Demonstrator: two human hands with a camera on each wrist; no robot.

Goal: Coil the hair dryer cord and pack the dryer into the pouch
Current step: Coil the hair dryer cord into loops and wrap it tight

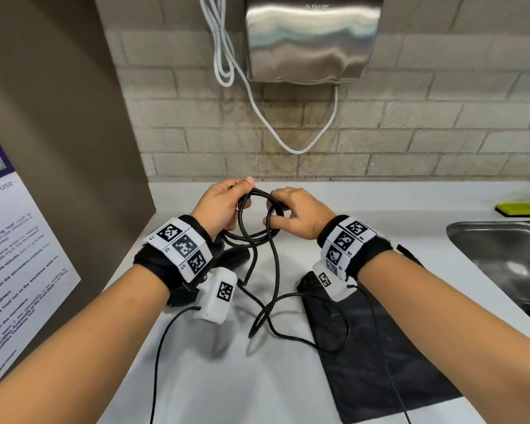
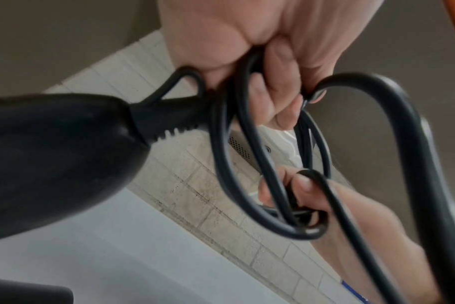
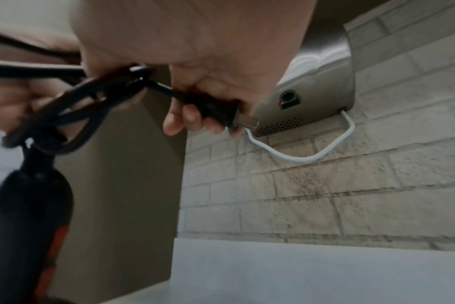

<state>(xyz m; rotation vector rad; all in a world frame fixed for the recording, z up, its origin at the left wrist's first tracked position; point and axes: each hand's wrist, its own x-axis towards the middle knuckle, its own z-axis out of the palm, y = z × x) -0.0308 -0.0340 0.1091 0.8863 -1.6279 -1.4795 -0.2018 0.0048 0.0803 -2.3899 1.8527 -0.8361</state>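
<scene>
Cord mostly looped, left hand gripping coil, right hand clutching plug; dryer dangling, pouch flat, unfilled.

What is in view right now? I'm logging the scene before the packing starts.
cord: one, black, looped between both hands.
plug: one, black, in right fingers.
hair dryer: one, black, under left wrist.
pouch: one, black, flat on counter.
counter: one, white.
hand dryer: one, steel, on wall.
sponge: one, green, by sink.
sink: one, steel, right.
left hand: holds coil.
right hand: holds coil and plug.
</scene>
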